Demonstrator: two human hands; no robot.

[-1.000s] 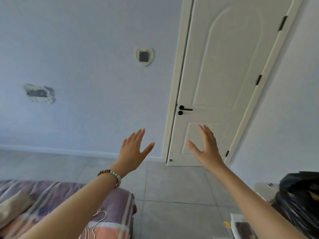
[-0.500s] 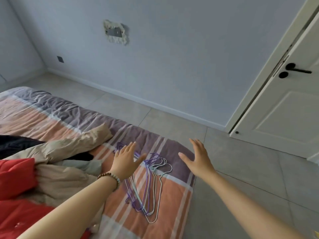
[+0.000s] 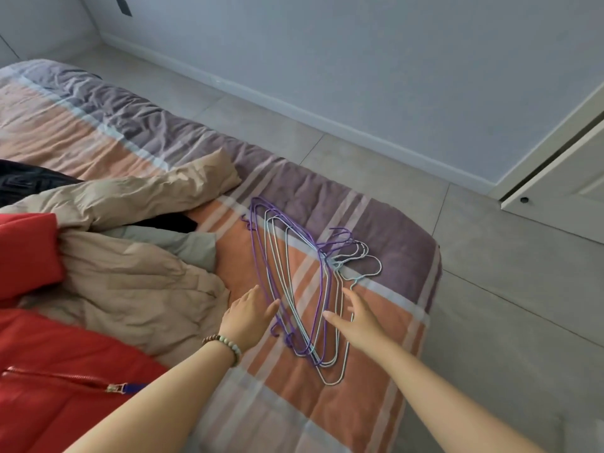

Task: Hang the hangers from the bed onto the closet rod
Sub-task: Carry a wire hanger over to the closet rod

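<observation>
Both hands are open with straight fingers and hold nothing. The left hand, with a bead bracelet, and the right hand flank the pile of purple and pale wire hangers; whether they touch it I cannot tell. The hangers lie on the striped bed, right of a beige jacket.

Ahead of me a pale blue-grey painted wall meets the grey tiled floor along a white baseboard. A small dark wall socket sits near the room's far left corner. At the right edge I see the bottom of a white panelled door in its cream door frame. The bed, under an orange, purple and white striped cover, fills the left side. The light is soft and even.
</observation>
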